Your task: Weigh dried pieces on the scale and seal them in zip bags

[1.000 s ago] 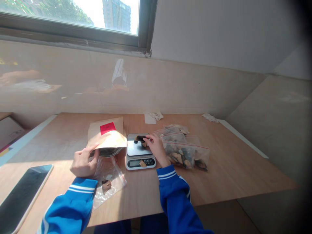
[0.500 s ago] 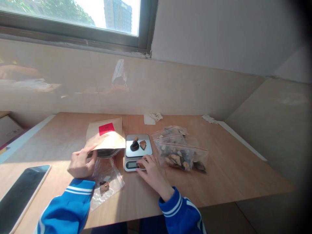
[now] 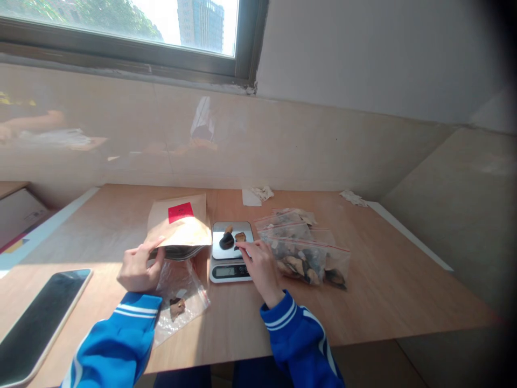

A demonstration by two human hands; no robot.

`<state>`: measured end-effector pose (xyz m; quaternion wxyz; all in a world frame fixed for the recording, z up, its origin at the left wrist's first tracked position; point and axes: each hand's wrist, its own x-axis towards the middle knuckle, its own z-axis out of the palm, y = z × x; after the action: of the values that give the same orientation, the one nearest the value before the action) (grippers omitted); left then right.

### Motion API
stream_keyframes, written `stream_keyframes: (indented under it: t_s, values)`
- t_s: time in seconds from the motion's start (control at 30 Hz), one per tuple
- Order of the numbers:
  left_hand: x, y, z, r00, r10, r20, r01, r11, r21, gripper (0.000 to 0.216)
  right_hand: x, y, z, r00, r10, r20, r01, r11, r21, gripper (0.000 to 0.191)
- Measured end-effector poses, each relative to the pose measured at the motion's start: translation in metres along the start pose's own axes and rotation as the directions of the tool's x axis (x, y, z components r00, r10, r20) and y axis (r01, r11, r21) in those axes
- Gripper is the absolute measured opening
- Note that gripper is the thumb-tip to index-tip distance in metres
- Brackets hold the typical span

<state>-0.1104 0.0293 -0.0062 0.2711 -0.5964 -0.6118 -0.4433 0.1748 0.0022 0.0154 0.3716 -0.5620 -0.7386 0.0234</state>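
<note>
My left hand (image 3: 141, 265) grips the mouth of a brown paper bag (image 3: 159, 215) with a red label, thumb inside and fingers above. The bag's mouth gapes toward me, its inside dark. To its right stands a small digital kitchen scale (image 3: 218, 253) with a lit display. On the scale's plate lie a black lump (image 3: 226, 241) and a brown shard-like piece (image 3: 240, 237). Over the plate's front right, my right hand (image 3: 260, 267) is closed in a pinch on a small dark piece, mostly hidden by the fingers. A clear zip bag (image 3: 194, 302) holding a brown fragment lies below the paper bag.
Several clear zip bags (image 3: 302, 258) of dark and tan fragments lie right of the scale. A phone (image 3: 44, 318) rests at the left. Crumpled paper (image 3: 262, 193) and another scrap (image 3: 353, 198) lie by the wall. A box (image 3: 20, 215) stands beyond the table's left edge.
My right hand has moved from the scale's front panel up to its plate, uncovering the display. The left hand keeps its hold on the paper bag. The view has shifted slightly.
</note>
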Motion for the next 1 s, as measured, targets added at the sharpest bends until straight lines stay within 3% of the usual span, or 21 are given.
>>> stream_keyframes:
  t_s: [0.13, 0.33, 0.5, 0.57, 0.63, 0.8, 0.9, 1.0]
  values:
    - [0.001, 0.002, -0.002, 1.0, -0.026, 0.008, 0.027, 1.0, -0.01, 0.021, -0.003, 0.001, 0.01, 0.999, -0.034, 0.015, 0.035, 0.995, -0.089, 0.035]
    - [0.002, 0.004, -0.002, 0.995, -0.095, 0.038, 0.096, 0.995, -0.039, 0.022, -0.018, -0.006, 0.019, 0.997, -0.065, 0.039, 0.068, 0.995, -0.075, 0.042]
    - [0.001, 0.004, -0.001, 0.991, -0.129, 0.044, 0.132, 0.989, -0.065, 0.021, -0.027, -0.04, 0.018, 0.992, -0.104, 0.072, 0.1, 0.993, 0.057, 0.034]
    - [0.002, 0.005, -0.001, 0.992, -0.121, 0.03, 0.123, 0.99, -0.065, 0.021, -0.035, -0.063, 0.022, 0.97, -0.202, 0.138, 0.176, 0.968, 0.179, 0.028]
    - [0.003, 0.007, -0.002, 0.994, -0.103, 0.027, 0.104, 0.993, -0.063, 0.021, -0.045, -0.084, 0.031, 0.916, -0.335, 0.22, 0.282, 0.929, 0.238, 0.029]
    - [0.003, 0.009, -0.005, 0.999, -0.052, 0.016, 0.052, 0.998, -0.036, 0.02, -0.056, -0.102, 0.055, 0.872, -0.375, 0.315, 0.344, 0.927, 0.149, 0.019]
    - [0.001, 0.007, -0.003, 0.999, -0.044, 0.023, 0.045, 0.998, -0.042, 0.021, -0.051, -0.093, 0.051, 0.888, -0.356, 0.292, 0.31, 0.931, 0.192, 0.012]
    - [-0.001, 0.003, -0.001, 0.999, -0.043, 0.031, 0.045, 0.996, -0.07, 0.02, -0.042, -0.073, 0.032, 0.959, -0.209, 0.19, 0.157, 0.954, 0.256, 0.012]
